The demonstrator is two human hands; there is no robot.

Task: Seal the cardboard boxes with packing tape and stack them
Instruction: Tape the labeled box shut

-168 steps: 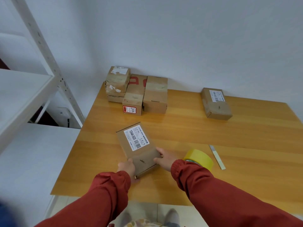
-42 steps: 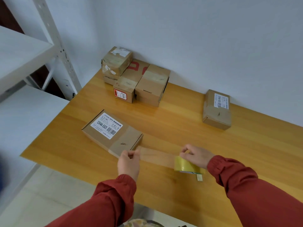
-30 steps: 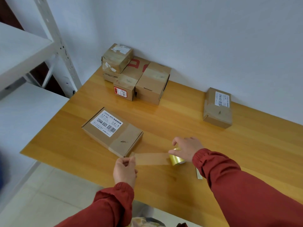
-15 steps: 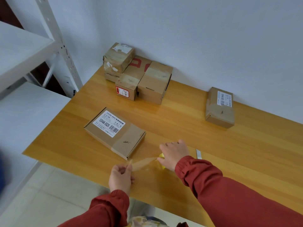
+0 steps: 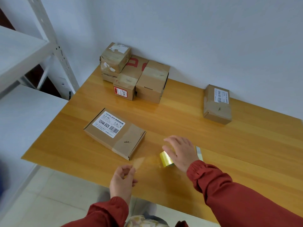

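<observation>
A flat cardboard box (image 5: 114,133) with a white barcode label lies near the left of the wooden table (image 5: 237,153). My left hand (image 5: 123,179) hovers at the table's near edge, just in front of the box's near corner. It pinches the free end of a clear tape strip (image 5: 139,161). The strip runs right toward the yellow tape roll (image 5: 165,158), which lies on the table. My right hand (image 5: 181,152) lies over the roll with its fingers stretched forward. The far side of the roll is hidden under that hand.
Several taped boxes (image 5: 136,76) are grouped at the back against the wall. A single labelled box (image 5: 217,104) sits at the back right. A cutter blade (image 5: 199,152) lies just behind my right hand. A white metal shelf (image 5: 32,51) stands to the left.
My right hand brought the roll left and down onto the table, shortening the stretched strip. My left hand drew back toward the near edge, still pinching the tape end.
</observation>
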